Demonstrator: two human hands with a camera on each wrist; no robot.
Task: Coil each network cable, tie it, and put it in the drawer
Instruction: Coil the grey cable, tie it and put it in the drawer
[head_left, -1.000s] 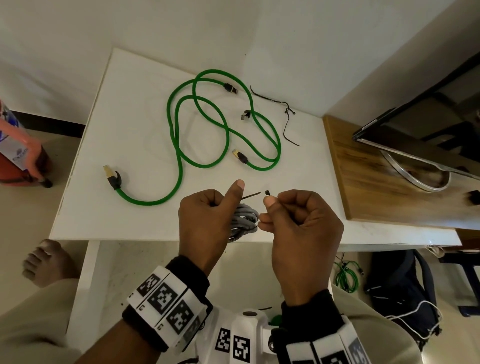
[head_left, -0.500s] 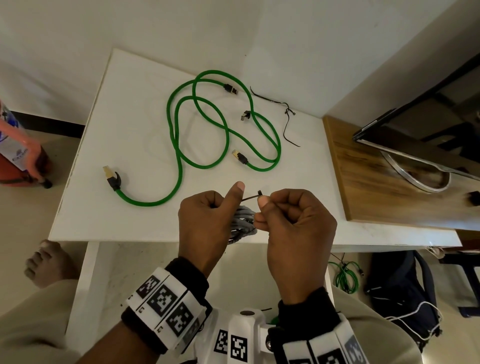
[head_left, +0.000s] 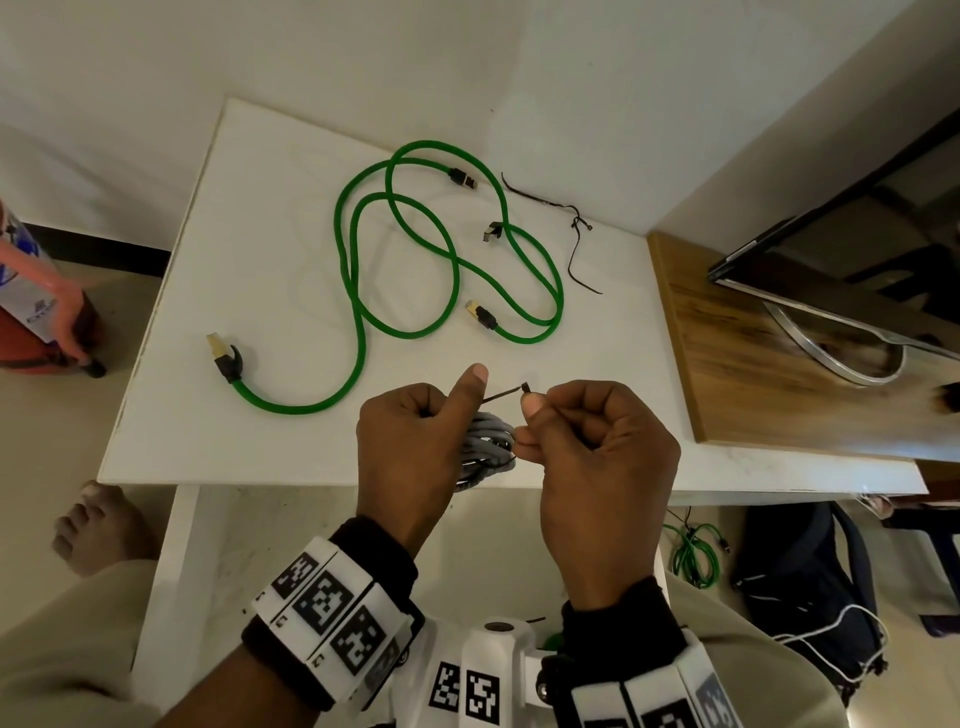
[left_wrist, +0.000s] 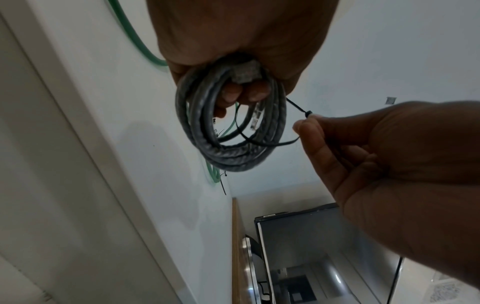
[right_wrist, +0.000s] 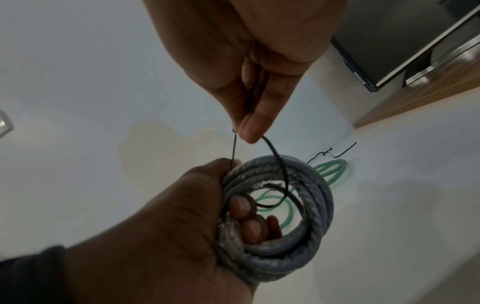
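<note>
A grey network cable (head_left: 488, 441) is wound into a small coil (left_wrist: 192, 115), and my left hand (head_left: 410, 441) grips one side of it, fingers through the ring (right_wrist: 319, 197) and thumb up. A thin black cable tie (head_left: 501, 396) loops through the coil (right_wrist: 275, 160). My right hand (head_left: 587, 447) pinches the tie's head and its other end together between thumb and forefinger (left_wrist: 306, 123). Both hands hover over the white table's (head_left: 208, 415) front edge. Two green network cables (head_left: 358, 312) lie loose and tangled farther back.
Spare black ties (head_left: 571, 228) lie beside the green cables near the wall. A wooden unit (head_left: 753, 364) with a monitor (head_left: 831, 270) adjoins the table's right side. On the floor are a dark backpack (head_left: 805, 571), more green cable (head_left: 691, 556) and a red container (head_left: 41, 322).
My right hand has drawn slightly left, bringing the tie's head closer to my left thumb. The left hand and coil have stayed put.
</note>
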